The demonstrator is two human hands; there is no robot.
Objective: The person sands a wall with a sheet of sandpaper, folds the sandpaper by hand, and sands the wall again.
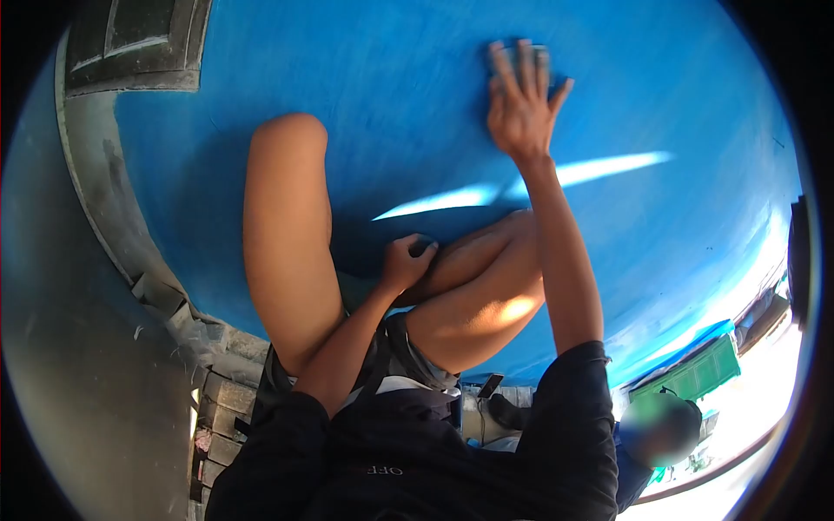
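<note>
My right hand point(521, 108) is raised high on the blue surface point(391, 78), its back towards me and its fingers spread. Under the fingers lies a small, flat, dark pad point(539, 50), mostly covered by them and slightly blurred. Lower down, my left hand point(410, 263) rests between my legs, beside the lower part of my bent right leg point(486, 295). Its fingers are curled, with something dark between thumb and fingers too small to make out.
My left knee point(291, 139) is raised close to the blue surface. A dark-framed panel point(135, 43) is at upper left. Brick-like blocks point(230, 395) lie at lower left. Another person point(662, 430) is at lower right, near a green object point(699, 369).
</note>
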